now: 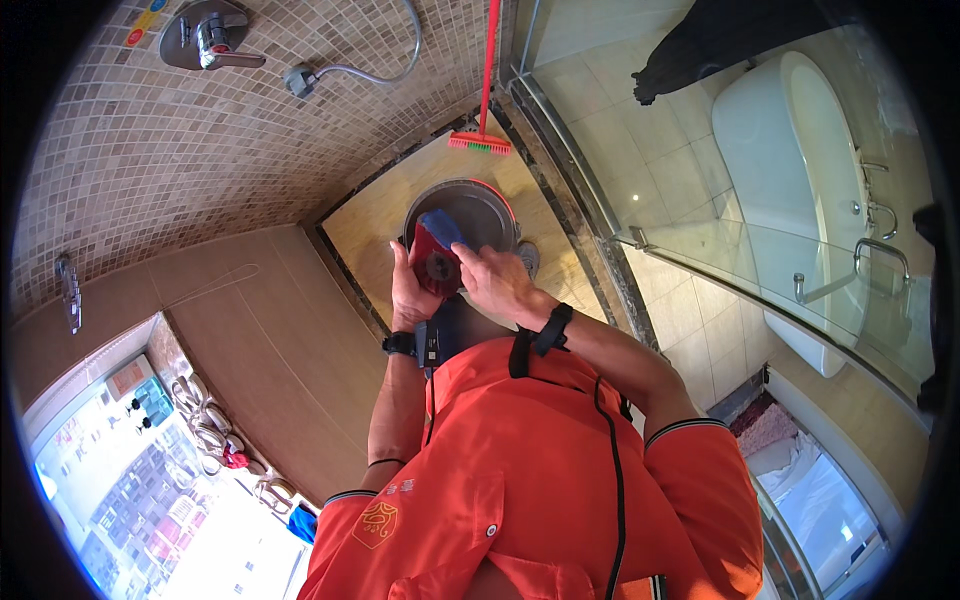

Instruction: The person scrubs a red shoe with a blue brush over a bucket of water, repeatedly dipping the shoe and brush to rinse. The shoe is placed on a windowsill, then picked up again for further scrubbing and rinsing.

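My left hand [411,289] holds up a dark red item with a dark round patch [437,262], thumb raised along its left edge. Its exact kind does not show. At its upper end lies a bright blue piece, apparently cloth [440,228]. My right hand [500,284] grips this blue piece at its right edge, fingers pressed against it and the red item. Both hands are over the near part of a dark grey bucket [487,212] on the shower floor. What the bucket holds is mostly hidden.
A red broom [480,142] leans in the far corner. On the tiled wall are a shower mixer [208,40] and a hose [375,76]. At right, a glass door [740,265] stands before a white bathtub [790,170]. Several sandals [208,425] line the window sill at left.
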Demonstrator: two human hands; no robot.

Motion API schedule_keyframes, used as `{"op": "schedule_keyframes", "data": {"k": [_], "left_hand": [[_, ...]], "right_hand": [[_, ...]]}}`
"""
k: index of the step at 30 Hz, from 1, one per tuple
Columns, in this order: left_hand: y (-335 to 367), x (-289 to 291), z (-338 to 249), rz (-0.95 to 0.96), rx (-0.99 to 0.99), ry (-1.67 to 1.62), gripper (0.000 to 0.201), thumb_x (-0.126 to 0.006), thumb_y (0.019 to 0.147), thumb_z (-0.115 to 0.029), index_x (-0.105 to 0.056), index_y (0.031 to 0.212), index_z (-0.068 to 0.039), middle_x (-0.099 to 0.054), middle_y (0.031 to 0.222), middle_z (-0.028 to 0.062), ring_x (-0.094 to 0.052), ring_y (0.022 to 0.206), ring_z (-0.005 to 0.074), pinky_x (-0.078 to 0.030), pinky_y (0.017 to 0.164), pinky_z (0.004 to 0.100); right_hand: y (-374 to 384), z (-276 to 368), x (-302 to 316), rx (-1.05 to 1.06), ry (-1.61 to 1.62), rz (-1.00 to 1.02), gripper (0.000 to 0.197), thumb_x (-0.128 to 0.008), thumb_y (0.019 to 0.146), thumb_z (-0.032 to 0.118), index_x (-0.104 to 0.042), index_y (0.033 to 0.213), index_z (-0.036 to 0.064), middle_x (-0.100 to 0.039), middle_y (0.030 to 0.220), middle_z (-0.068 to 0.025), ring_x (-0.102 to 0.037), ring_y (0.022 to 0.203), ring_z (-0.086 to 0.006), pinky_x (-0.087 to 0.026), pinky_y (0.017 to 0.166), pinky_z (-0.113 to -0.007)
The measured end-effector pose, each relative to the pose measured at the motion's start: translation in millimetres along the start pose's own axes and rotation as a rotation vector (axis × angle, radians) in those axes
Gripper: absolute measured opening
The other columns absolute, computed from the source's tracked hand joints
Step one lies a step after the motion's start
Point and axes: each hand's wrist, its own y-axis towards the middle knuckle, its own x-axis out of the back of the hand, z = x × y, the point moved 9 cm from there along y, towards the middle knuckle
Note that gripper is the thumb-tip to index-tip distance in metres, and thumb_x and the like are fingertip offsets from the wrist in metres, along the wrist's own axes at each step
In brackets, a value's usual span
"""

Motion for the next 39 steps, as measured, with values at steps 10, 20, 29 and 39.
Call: {"op": "schedule_keyframes", "data": {"k": [10,20,29,39], "left_hand": [[10,3,-19,-0.009,-0.066,0.007,0.087,-0.025,0.101,-0.075,-0.048,0.150,-0.007,-0.063,0.137,0.0190,-0.063,0.124,0.0340,-0.052,0.103,0.0542],[6,12,-29,0.008,-0.084,-0.070,0.092,-0.028,0.098,-0.078,-0.047,0.150,-0.005,-0.064,0.136,0.0208,-0.062,0.122,0.0388,-0.051,0.104,0.0549],[23,11,-45,0.050,-0.130,-0.235,0.090,-0.029,0.100,-0.076,-0.047,0.150,-0.003,-0.061,0.140,0.0228,-0.062,0.122,0.0377,-0.052,0.104,0.0491],[17,14,-65,-0.100,-0.189,-0.217,0.087,-0.027,0.101,-0.074,-0.048,0.150,-0.004,-0.062,0.138,0.0220,-0.062,0.121,0.0384,-0.052,0.105,0.0509]], "right_hand": [[-17,60,21,0.119,-0.009,0.069,0.038,-0.067,0.093,0.020,-0.063,0.127,0.0027,-0.063,0.066,-0.0139,-0.066,0.056,-0.0297,-0.055,0.052,-0.039],[-1,60,12,0.046,0.055,0.211,0.038,-0.063,0.094,0.015,-0.064,0.131,0.0042,-0.066,0.075,-0.0211,-0.068,0.062,-0.0378,-0.057,0.055,-0.047],[13,48,18,0.125,-0.035,0.043,0.040,-0.069,0.090,0.017,-0.061,0.128,0.0059,-0.064,0.072,-0.0162,-0.069,0.058,-0.0314,-0.056,0.051,-0.040],[-15,52,23,0.102,0.029,0.155,0.047,-0.070,0.091,0.016,-0.058,0.134,0.0043,-0.063,0.074,-0.0181,-0.068,0.060,-0.0328,-0.056,0.053,-0.042]]}}
